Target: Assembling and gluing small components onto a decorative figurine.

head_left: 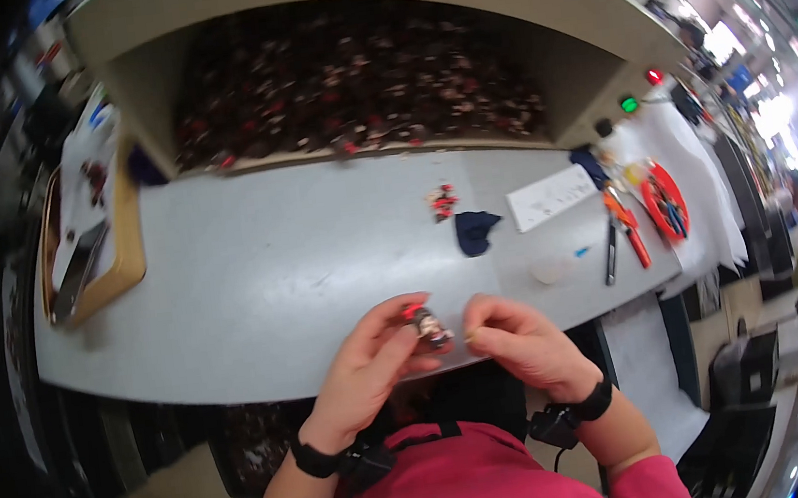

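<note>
My left hand point(370, 357) holds a small painted figurine point(430, 327) with red, dark and pale parts between thumb and fingers, just above the table's near edge. To its right, a short gap away, my right hand point(525, 341) is closed in a pinch. Whatever sits between those fingertips is too small to make out. Ahead of the hands, a dark blue cloth point(477, 232) lies crumpled on the grey table point(256, 274). Beside the cloth is a little group of red and pale pieces point(443, 203).
A shelf bin point(352, 79) full of dark and red pieces spans the back. On the right are a white block point(551, 198), a black pen-like tool point(610, 251), red-handled pliers point(636, 242) and a red bowl point(672, 183). A yellow tray point(130, 243) stands left.
</note>
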Demonstrator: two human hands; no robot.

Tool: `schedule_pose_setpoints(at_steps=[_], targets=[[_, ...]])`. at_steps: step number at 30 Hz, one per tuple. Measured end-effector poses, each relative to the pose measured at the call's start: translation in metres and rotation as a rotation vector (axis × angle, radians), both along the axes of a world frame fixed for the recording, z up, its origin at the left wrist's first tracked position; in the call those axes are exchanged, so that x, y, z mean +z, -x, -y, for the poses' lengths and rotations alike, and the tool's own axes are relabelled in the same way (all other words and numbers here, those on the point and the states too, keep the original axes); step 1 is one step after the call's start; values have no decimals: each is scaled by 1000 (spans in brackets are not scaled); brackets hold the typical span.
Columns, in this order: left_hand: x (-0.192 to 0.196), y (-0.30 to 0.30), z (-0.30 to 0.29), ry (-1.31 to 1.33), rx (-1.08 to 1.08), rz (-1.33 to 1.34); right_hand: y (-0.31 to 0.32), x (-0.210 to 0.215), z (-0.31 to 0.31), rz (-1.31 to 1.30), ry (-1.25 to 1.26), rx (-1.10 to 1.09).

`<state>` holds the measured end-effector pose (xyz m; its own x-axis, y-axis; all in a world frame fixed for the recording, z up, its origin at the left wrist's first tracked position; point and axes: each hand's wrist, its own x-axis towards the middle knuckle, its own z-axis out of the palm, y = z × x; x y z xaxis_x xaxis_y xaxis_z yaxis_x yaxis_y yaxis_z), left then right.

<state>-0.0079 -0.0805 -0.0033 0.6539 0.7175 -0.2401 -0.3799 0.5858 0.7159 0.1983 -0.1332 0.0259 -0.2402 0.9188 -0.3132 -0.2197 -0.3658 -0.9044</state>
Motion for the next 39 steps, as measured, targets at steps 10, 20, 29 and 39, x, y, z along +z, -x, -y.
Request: schedule_pose_setpoints(at_steps=[10,20,29,39], targets=[[-5,9,-1,-36,-21,111,11,-4,-10,-83,-29,20],[1,9,-2,-42,-32,85,12,3,-14,22,-50,73],[-2,6,-1,-46,-9,116,12,7,-16,87,-11,72],[-5,4,1,-55,30,184,17,7,-15,-9,24,38]])
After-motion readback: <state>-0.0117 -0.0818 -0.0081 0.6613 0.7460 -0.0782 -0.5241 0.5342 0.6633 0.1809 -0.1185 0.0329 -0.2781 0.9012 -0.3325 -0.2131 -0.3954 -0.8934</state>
